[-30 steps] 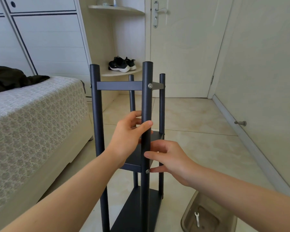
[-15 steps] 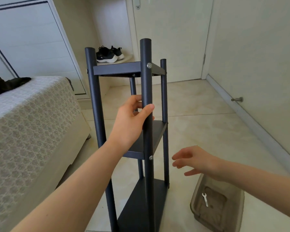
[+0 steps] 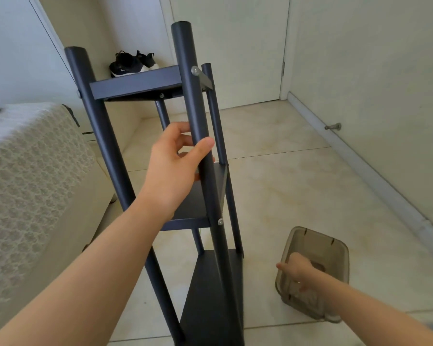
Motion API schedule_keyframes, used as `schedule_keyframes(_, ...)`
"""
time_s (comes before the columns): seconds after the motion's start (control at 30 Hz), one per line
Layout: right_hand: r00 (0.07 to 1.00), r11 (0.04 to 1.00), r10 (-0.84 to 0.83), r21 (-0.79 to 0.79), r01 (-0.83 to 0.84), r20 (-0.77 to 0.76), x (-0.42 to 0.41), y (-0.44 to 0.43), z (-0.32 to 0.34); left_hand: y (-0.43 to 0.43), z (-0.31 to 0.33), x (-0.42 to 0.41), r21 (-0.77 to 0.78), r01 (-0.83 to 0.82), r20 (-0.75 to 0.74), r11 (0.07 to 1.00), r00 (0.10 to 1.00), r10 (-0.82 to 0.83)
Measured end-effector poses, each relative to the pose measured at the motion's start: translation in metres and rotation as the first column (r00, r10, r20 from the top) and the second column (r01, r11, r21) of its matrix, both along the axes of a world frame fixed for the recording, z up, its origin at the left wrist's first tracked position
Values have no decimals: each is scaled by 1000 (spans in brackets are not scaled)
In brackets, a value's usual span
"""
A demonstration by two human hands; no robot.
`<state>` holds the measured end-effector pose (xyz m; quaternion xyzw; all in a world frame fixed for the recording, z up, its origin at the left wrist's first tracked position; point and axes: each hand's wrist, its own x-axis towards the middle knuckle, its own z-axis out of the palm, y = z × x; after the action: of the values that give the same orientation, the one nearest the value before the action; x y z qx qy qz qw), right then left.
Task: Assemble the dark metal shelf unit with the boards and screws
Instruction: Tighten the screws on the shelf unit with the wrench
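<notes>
From the head view, the dark metal shelf unit (image 3: 140, 82) stood upright on the tiled floor (image 3: 298, 183) beside the bed (image 3: 30, 171), its three boards screwed in. The left hand (image 3: 173, 168) had its fingers (image 3: 180, 132) wrapped around the front post (image 3: 189, 78). The right hand (image 3: 296, 269) reached into a translucent bin (image 3: 336, 248); blur hid whether its fingers grasped anything.

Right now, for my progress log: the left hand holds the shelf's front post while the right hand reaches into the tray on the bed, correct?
No: the head view shows the tray on the floor, not the bed. The rest is right.
</notes>
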<state>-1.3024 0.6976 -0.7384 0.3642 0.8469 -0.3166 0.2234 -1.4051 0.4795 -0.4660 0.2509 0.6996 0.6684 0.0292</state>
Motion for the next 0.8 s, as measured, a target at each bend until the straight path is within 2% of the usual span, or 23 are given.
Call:
schedule_keyframes(0.13,999,996,7,-87,-4,39,4,-6,-16,3,0,2,-15,15,-14,1000,1000,-15)
schedule_keyframes(0.43,989,992,91,-102,-80,114,0,-14,-30,4,-1,5,-60,-9,-47,998,999,7)
schedule_keyframes(0.63,959,920,181,-382,-86,220,5,-24,-42,0,2,2,-45,-38,-29,998,999,36)
schedule_keyframes(0.8,931,845,293,-515,-146,217,1,-27,-45,0,3,0,-39,-45,-33,998,999,43)
